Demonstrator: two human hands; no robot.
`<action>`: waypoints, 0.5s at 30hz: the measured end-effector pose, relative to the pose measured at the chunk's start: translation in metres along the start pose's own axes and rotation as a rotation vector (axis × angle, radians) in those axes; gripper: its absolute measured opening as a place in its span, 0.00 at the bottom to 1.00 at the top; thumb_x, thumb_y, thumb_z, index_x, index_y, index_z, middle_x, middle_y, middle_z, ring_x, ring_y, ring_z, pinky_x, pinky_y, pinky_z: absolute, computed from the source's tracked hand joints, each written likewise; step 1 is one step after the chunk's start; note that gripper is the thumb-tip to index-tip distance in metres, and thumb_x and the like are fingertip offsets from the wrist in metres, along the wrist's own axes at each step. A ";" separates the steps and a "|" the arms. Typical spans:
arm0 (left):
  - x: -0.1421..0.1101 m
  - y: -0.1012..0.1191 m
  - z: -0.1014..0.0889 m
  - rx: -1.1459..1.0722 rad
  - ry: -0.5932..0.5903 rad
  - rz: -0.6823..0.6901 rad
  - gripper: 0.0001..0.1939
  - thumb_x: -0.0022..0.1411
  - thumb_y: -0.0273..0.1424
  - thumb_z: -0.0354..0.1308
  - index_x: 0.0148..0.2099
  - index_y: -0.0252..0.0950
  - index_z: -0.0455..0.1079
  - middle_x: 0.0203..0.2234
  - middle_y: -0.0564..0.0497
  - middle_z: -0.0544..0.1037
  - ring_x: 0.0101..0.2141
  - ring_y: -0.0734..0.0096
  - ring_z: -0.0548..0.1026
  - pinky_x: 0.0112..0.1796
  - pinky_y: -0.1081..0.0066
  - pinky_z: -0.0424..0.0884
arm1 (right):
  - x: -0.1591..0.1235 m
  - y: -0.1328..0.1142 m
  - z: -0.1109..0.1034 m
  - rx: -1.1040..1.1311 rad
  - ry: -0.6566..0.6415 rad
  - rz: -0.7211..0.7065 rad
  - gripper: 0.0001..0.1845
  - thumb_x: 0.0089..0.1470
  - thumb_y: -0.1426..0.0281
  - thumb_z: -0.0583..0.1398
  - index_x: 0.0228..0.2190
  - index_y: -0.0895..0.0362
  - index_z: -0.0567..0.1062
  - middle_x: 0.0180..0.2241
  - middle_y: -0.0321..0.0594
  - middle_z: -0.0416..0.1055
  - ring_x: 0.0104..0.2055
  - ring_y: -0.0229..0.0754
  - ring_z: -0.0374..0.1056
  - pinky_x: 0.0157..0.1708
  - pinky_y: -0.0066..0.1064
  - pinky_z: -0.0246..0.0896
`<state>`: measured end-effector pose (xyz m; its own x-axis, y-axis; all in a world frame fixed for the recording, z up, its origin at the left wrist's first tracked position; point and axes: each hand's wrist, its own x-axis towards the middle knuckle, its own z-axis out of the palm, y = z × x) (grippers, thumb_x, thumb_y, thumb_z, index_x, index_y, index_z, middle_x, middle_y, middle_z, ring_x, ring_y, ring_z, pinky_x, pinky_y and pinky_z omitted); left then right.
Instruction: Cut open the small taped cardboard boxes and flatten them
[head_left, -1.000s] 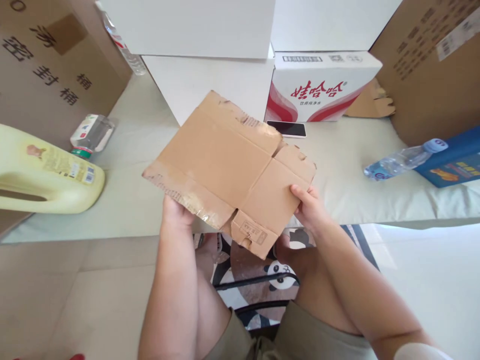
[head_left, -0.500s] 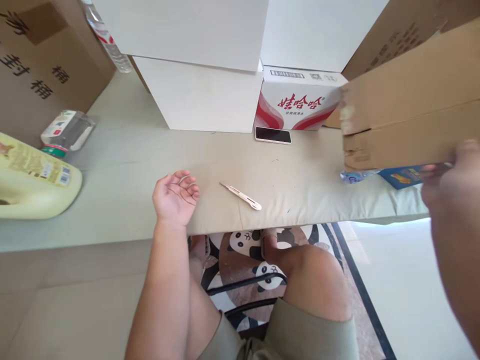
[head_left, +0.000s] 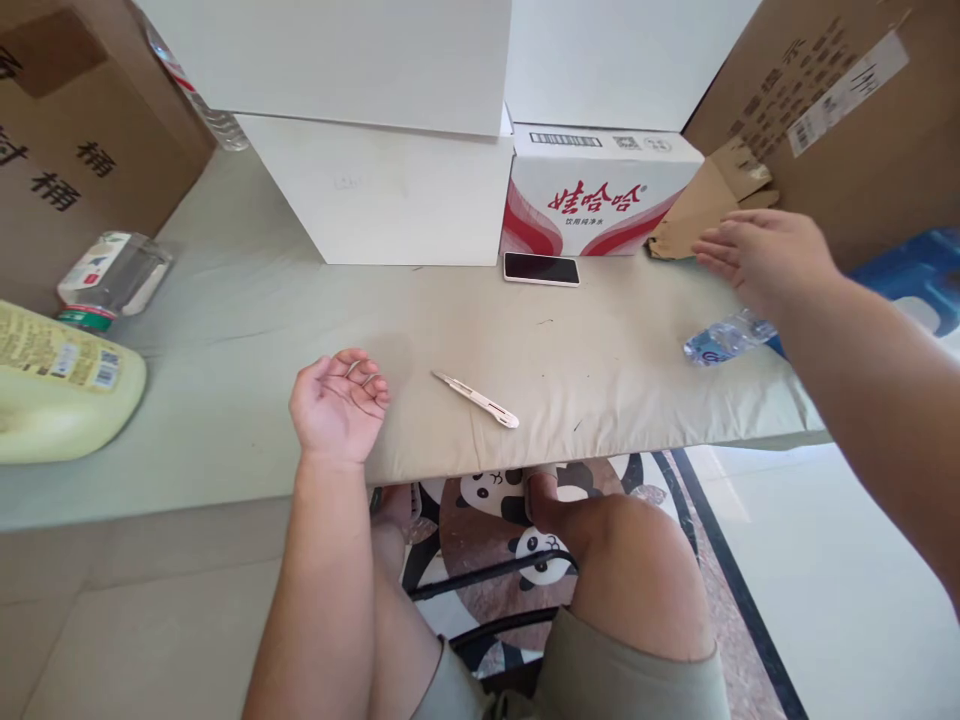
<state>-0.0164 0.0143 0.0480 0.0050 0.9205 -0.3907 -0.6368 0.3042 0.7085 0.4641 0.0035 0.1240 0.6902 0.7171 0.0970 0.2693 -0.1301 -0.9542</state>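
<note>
My left hand (head_left: 341, 405) rests palm up at the table's front edge, fingers loosely curled and apart, with nothing in it. To its right a craft knife (head_left: 476, 400) with a slim white handle lies on the cloth, its tip pointing left and away. My right hand (head_left: 769, 262) is stretched out at the right with its fingers extended, holding nothing. Just beyond its fingertips, a flattened brown cardboard piece (head_left: 686, 215) leans between the boxes. A clear water bottle (head_left: 724, 338) lies under my right forearm, partly hidden by it.
White boxes (head_left: 397, 190) and a red-and-white water carton (head_left: 600, 195) stand at the back, a phone (head_left: 541, 269) before them. Large cardboard boxes (head_left: 892, 150) flank both sides. A yellow jug (head_left: 75, 400) and a clear jar (head_left: 116, 280) are at left; a blue container (head_left: 926, 255) at right.
Both hands held a flattened cardboard box; my left hand let go. My right hand carried it far right and released it, then came back inward. The craft knife beneath was uncovered.
</note>
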 end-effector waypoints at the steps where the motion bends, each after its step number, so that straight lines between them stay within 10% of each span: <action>1: 0.000 0.000 -0.001 0.000 -0.005 0.000 0.12 0.57 0.38 0.54 0.29 0.36 0.72 0.19 0.51 0.74 0.17 0.73 0.72 0.18 0.75 0.69 | -0.018 -0.006 0.015 0.014 -0.037 0.024 0.08 0.52 0.73 0.66 0.28 0.48 0.74 0.35 0.41 0.79 0.42 0.49 0.80 0.56 0.52 0.73; 7: -0.002 0.000 -0.006 -0.016 -0.005 -0.010 0.12 0.57 0.38 0.54 0.29 0.35 0.72 0.20 0.52 0.75 0.17 0.74 0.72 0.19 0.75 0.68 | -0.109 -0.013 0.095 -0.133 -0.405 -0.130 0.11 0.56 0.67 0.62 0.42 0.53 0.78 0.48 0.45 0.79 0.53 0.51 0.76 0.62 0.55 0.65; 15: -0.005 -0.006 -0.015 -0.103 -0.114 -0.036 0.22 0.62 0.44 0.50 0.39 0.32 0.78 0.41 0.42 0.82 0.44 0.62 0.80 0.41 0.67 0.76 | -0.254 -0.031 0.227 -0.283 -1.099 -0.762 0.34 0.63 0.55 0.54 0.66 0.56 0.63 0.70 0.49 0.57 0.76 0.58 0.43 0.72 0.60 0.40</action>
<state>-0.0245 0.0046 0.0370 0.1127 0.9331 -0.3416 -0.7105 0.3160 0.6288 0.1279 -0.0197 0.0648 -0.5384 0.8257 0.1686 0.5582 0.4992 -0.6627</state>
